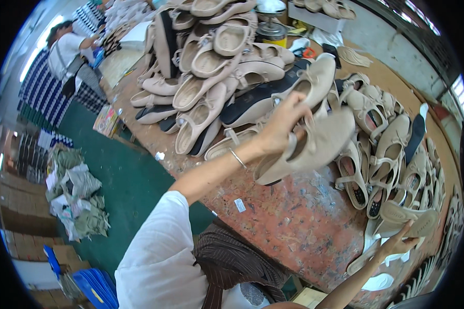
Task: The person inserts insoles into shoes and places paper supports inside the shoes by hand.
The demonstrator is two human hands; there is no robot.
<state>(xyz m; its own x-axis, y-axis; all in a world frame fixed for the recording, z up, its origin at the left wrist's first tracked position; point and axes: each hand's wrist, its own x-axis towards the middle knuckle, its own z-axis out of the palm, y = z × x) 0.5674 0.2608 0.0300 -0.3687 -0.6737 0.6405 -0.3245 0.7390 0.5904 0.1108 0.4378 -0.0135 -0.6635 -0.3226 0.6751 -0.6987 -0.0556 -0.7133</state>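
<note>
My left hand [283, 123] is raised over the worn workbench [294, 216] and grips a pair of beige flat shoes [319, 141] by their openings, one lying on the other. A thin bracelet sits on that wrist. Low at the right, my right hand [399, 242] pinches the toe of another beige shoe [412, 219] at the bench's near right edge. Behind the left hand rises a tall heap of beige shoes [211, 67], some showing black soles.
More beige strap shoes [381, 149] cover the right side of the bench. A tin can [270, 31] stands at the back. Another person [69, 49] works at the far left. Crumpled paper [77, 201] and blue crates [95, 288] lie on the green floor.
</note>
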